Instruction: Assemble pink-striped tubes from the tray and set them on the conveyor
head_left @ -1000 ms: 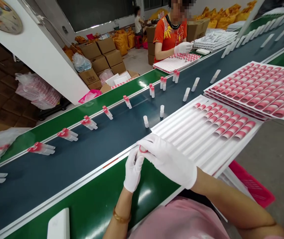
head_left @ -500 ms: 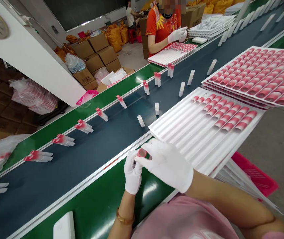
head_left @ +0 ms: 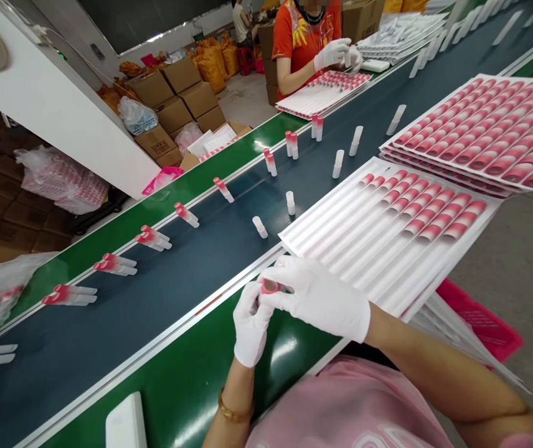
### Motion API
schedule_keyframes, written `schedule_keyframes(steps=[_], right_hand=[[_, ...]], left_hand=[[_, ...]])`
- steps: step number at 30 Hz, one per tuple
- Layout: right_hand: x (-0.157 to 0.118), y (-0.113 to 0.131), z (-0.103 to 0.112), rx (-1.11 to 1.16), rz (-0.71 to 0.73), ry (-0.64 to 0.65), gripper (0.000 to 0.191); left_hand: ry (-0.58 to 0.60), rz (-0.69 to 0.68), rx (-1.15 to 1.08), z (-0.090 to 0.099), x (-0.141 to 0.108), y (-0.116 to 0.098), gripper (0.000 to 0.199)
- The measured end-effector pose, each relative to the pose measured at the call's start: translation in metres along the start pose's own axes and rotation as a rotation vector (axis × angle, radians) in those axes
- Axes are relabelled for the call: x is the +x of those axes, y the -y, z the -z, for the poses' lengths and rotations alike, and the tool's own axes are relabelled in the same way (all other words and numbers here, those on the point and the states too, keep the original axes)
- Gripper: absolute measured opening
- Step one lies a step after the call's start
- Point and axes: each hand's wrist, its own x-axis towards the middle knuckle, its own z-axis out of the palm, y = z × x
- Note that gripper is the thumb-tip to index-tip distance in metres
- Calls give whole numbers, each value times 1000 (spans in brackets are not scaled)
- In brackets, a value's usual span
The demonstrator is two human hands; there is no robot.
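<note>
Both my hands wear white gloves and meet above the green near edge of the belt line. A short pink tube [head_left: 270, 285], its round end facing me, sits between their fingers. My right hand [head_left: 320, 297] is closed on it from the right, thumb below and fingers above. From the left, my left hand [head_left: 251, 323] is closed around its lower part, which the gloves hide. Just beyond my right hand lies a white ribbed tray [head_left: 336, 255], with several rows of pink-and-white tubes [head_left: 429, 211] at its far end.
A dark conveyor belt [head_left: 192, 261] carries white tubes [head_left: 290, 203] and pink-topped tubes [head_left: 154, 236]. Stacked full trays [head_left: 481, 134] stand at right. A white box-like object [head_left: 126, 423] lies near front left. Across the belt, a person in orange [head_left: 289, 56] handles pieces over another tray [head_left: 304, 99].
My hands stay closed on the pink tube, with the right wrist slightly raised and the tube turned a little. Belt pieces shift slightly left in view. The co-worker's hands have moved a little.
</note>
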Motion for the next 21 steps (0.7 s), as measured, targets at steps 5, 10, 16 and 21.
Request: schedule_keyframes(steps=[5, 10, 16, 21], right_hand=[[-3, -3, -1, 75, -63, -24, 25], [6, -10, -16, 52, -145, -70, 18], [16, -35, -37, 1, -89, -7, 35], [-14, -76, -20, 5, -154, -215, 45]], left_hand=[[106, 150, -212, 1, -4, -13, 67], [254, 98, 339, 12, 2, -28, 22], [186, -31, 606, 67, 67, -15, 15], [-446, 76, 755, 178, 181, 13, 26]])
